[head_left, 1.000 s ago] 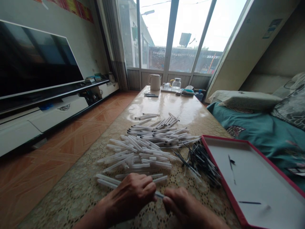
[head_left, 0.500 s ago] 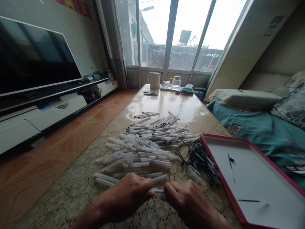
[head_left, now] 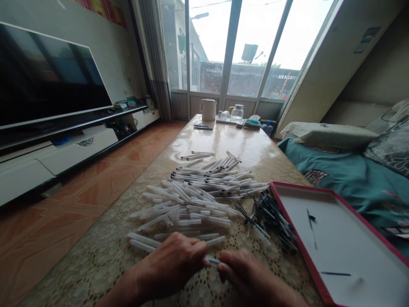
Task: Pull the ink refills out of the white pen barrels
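Observation:
Low on the table, my left hand (head_left: pixel 174 265) grips a clear plastic pen barrel (head_left: pixel 212 259), and my right hand (head_left: pixel 246 275) pinches its other end. Most of the barrel is hidden by my fingers. Just beyond my hands lies a loose heap of clear pen barrels (head_left: pixel 187 209), some with black ink refills inside. To its right is a tangled pile of thin black ink refills (head_left: pixel 271 219). A red-rimmed white tray (head_left: pixel 303 186) holds a lone refill (head_left: pixel 335 273) and a few dark bits.
The lace-covered table (head_left: pixel 252 147) carries a white jug (head_left: pixel 208 110) and glass teapot (head_left: pixel 237 112) at the far end. A teal bed (head_left: pixel 358 183) lies right, beyond the tray. A tiled floor (head_left: pixel 79 204) and TV stand (head_left: pixel 76 147) lie left.
My right hand's fingers have curled closer over the barrel's end since half a second ago, and the barrel now tilts slightly. The heaps and tray have not moved; the view shifted only slightly.

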